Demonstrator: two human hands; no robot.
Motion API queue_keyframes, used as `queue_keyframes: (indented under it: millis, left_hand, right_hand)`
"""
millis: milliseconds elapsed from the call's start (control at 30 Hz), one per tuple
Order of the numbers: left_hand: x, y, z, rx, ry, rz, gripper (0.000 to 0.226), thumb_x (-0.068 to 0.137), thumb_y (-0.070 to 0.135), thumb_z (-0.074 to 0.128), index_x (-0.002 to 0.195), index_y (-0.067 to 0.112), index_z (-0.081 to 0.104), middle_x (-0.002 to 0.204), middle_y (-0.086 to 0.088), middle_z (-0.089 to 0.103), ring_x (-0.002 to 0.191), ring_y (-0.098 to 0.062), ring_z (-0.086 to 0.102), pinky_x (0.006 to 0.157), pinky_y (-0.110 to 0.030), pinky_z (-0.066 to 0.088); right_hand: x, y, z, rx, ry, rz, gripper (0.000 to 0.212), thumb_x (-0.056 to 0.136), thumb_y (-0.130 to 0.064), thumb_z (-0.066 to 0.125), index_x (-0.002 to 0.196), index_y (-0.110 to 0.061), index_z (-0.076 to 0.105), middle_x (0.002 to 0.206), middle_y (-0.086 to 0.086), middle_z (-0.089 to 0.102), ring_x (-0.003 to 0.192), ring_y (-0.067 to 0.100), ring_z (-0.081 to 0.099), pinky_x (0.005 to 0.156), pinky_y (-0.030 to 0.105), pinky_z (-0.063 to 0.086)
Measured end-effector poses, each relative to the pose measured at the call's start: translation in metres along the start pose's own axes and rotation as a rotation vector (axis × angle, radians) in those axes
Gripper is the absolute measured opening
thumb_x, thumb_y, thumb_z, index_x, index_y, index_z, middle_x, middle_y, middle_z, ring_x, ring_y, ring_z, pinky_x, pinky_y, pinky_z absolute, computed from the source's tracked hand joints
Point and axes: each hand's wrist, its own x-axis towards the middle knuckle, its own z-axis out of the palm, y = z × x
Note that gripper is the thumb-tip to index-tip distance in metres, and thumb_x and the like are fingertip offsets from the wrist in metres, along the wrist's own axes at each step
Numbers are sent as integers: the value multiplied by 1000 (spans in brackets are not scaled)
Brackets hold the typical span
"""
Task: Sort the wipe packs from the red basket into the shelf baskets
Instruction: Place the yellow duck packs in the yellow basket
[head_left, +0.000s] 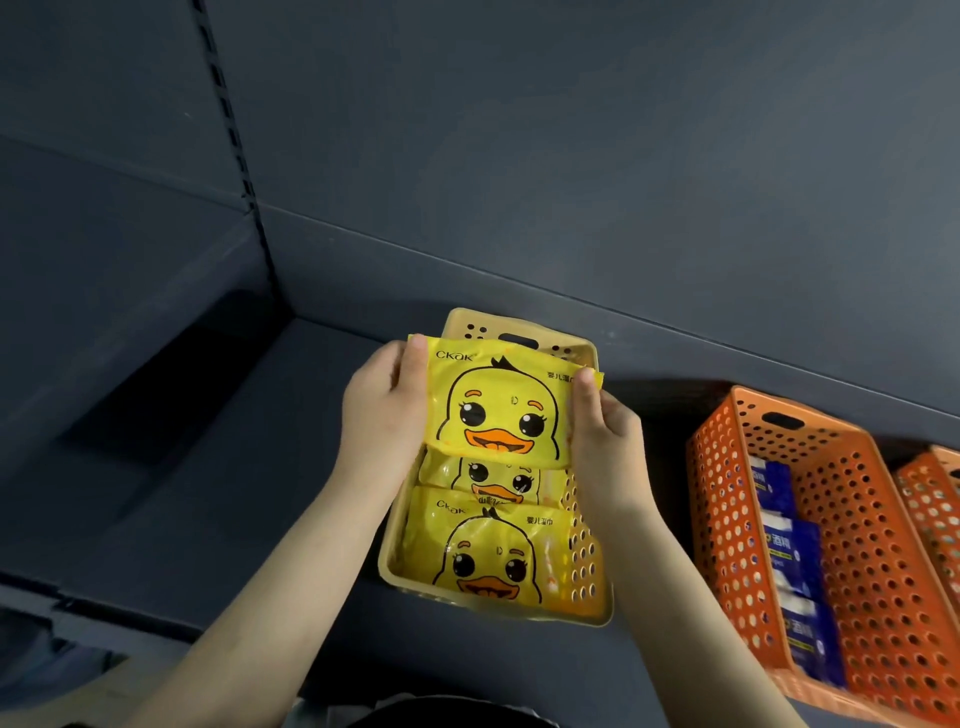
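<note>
the scene is dimly lit overall, and the dark grey shelf (171, 519) is left murky. the yellow wipe pack (493, 410) is picked out brightly against it. small glints of glare are seen on the wrapped packs (467, 540) lying in the yellow basket (587, 571). a broad shadow is cast on the shelf left of that basket. straight shelf lines are bowed by wide-angle distortion, and the orange basket (727, 493) near the right edge is slightly softened.
</note>
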Motion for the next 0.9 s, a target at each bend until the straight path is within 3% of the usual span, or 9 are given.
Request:
queue_keyframes:
  millis: [100,200,267,333,467,533,600,733,900]
  left_hand:
    - [0,0,1,91,40,85,45,103,35,41,75,2,53,69,-12,53,61,-12,46,59,-29,37]
    - [6,-6,2,40,46,64,46,102,38,42,80,0,56,76,-20,59,70,-31,56,65,-45,46]
    - [7,-10,3,35,55,74,47,102,39,41,82,0,58,78,-21,60,75,-37,57,69,-50,48]
    - [3,-12,2,76,63,127,45,103,36,41,80,0,57,75,-19,58,72,-31,56,66,-44,46]
    - [0,-16,-1,212,-27,208,37,102,33,42,84,9,61,74,-4,60,66,-8,53,57,-19,39]
    - [3,-19,-4,261,-98,190,27,102,33,42,109,18,64,103,7,65,88,3,57,73,-6,40]
    - [7,-22,-6,262,-135,138,36,102,35,41,134,23,52,134,8,52,122,-4,49,100,-15,36]
    - [4,-21,-4,172,-304,-139,56,101,50,31,153,31,23,159,8,27,144,-13,29,114,-35,25]
    - [2,-26,0,209,-407,-245,57,101,55,21,152,30,27,156,6,33,142,-17,32,108,-33,28]
  right_hand:
    - [0,-3,-3,32,42,-26,52,101,-48,41,67,-10,52,54,2,46,50,20,40,52,31,35]
    - [0,-6,-7,106,-22,-2,48,103,-42,39,72,-14,63,54,-8,60,49,4,55,48,19,44]
    - [-1,-6,-8,43,-13,-27,52,102,-43,38,74,-9,65,57,0,65,51,8,60,50,22,48]
    - [1,-3,-8,-156,48,-130,63,100,-49,37,70,3,57,59,15,61,51,16,54,52,27,44]
    - [6,-3,-19,-412,194,-320,53,103,-34,39,53,-17,39,46,-6,40,39,5,41,42,15,28]
    - [12,-7,-29,-529,236,-364,52,104,-31,39,53,-20,39,46,-9,41,38,5,42,43,15,30]
    - [19,-7,-36,-684,223,-385,50,104,-30,38,56,-20,40,48,-9,44,42,5,45,46,15,32]
    - [21,-2,-28,-901,64,-362,41,104,-31,38,70,-12,51,64,11,64,57,30,62,54,33,47]
    - [20,7,-8,-873,-105,-177,29,103,-27,42,129,-14,44,89,10,66,67,22,64,51,27,50]
